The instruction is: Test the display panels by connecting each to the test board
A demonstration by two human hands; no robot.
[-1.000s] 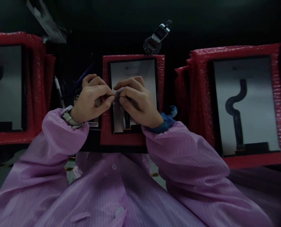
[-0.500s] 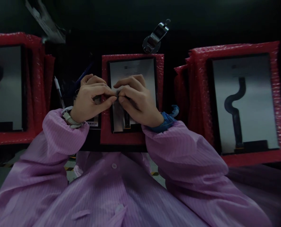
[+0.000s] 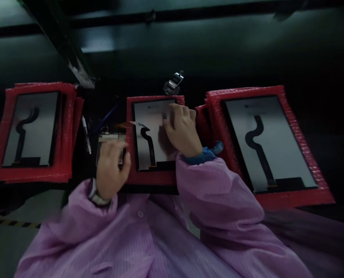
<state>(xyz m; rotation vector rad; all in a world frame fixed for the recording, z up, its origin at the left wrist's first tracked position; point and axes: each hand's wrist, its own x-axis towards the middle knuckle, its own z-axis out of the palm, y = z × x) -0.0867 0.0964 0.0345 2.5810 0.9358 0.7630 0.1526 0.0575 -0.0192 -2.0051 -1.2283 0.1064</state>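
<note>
In the middle lies a display panel, back side up, on a red bubble-wrap bag. A dark curved flex cable runs over it, with a pale pointed strip at its upper end. My right hand is over the panel's right side, fingers bent and thumb apart, with nothing visible in them. Left of the panel, my left hand is blurred over a small circuit board and partly covers it. Its thumb stands away from the fingers, and I see nothing held.
Stacks of red bubble-wrap bags with display panels on top stand at the left and right. A shiny metal object sits behind the middle panel. A white pen and a blue tool lie to the left.
My hands have parted from their pinch at the flex cable. The left moved left and nearer to me; the right moved right over the panel. The camera view has tilted up.
</note>
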